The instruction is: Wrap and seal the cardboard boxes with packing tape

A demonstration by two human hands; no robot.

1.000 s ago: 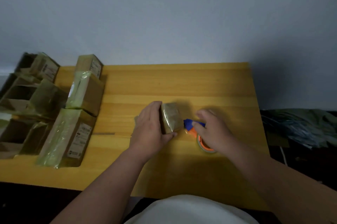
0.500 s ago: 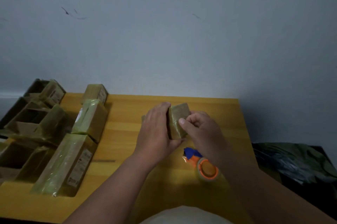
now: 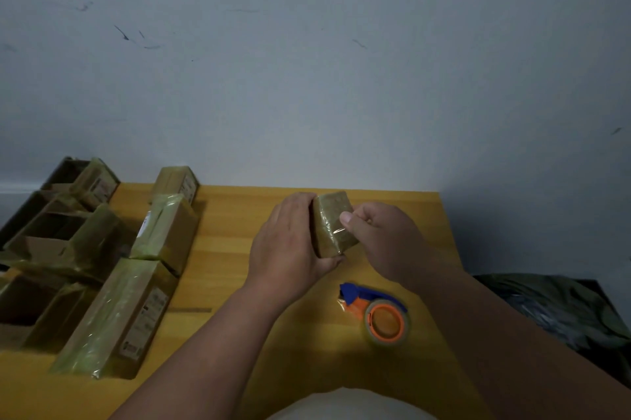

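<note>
Gripping glossy tape-wrapped cardboard box: both hands; round tape dispenser beside.

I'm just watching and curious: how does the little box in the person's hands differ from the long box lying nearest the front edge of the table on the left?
The small box is short and stubby; the long box is far longer. The small box is gripped by the left hand with the right hand pressing its face; the long box lies untouched on the table. The long box shows a printed label; none is visible on the small one. Both are brown cardboard under glossy tape.
</note>
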